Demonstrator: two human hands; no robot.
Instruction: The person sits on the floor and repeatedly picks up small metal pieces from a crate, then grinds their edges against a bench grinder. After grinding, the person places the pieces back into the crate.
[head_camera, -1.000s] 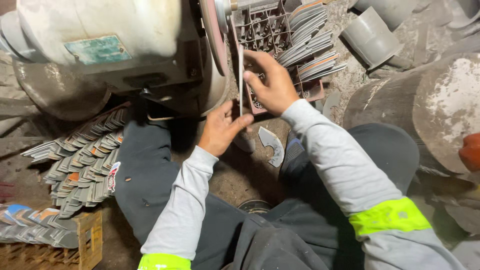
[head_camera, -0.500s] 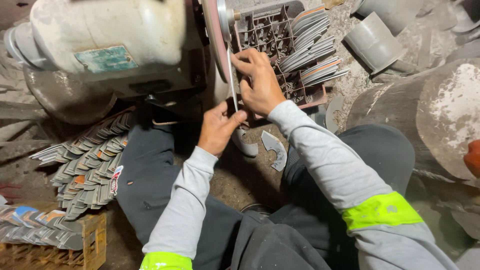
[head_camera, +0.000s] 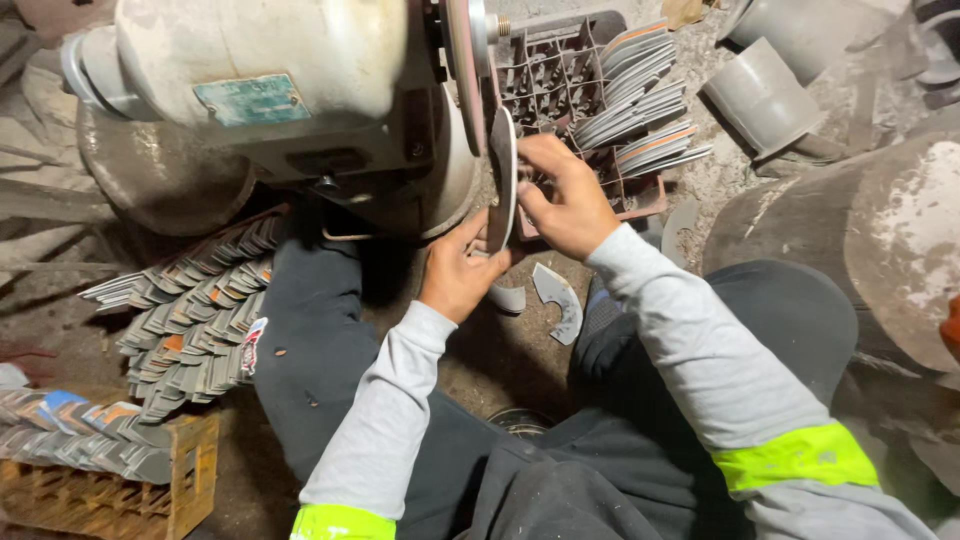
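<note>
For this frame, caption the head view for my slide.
Both hands, left hand and right hand, hold a flat metal blade edge-on against the bench grinder's wheel.

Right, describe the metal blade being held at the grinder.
The thin, curved grey metal blade stands nearly upright, edge-on to the camera, beside the spinning grinding disc of the white bench grinder. The left hand grips its lower end; the right hand steadies its middle. It looks dull and unpolished.

Both hands pinch a thin curved metal blade (head_camera: 502, 180) upright against the grinder's wheel (head_camera: 463, 70), left hand (head_camera: 458, 272) low, right hand (head_camera: 563, 195) up top, with blade stacks in the reddish crate (head_camera: 640, 195) just behind.
</note>
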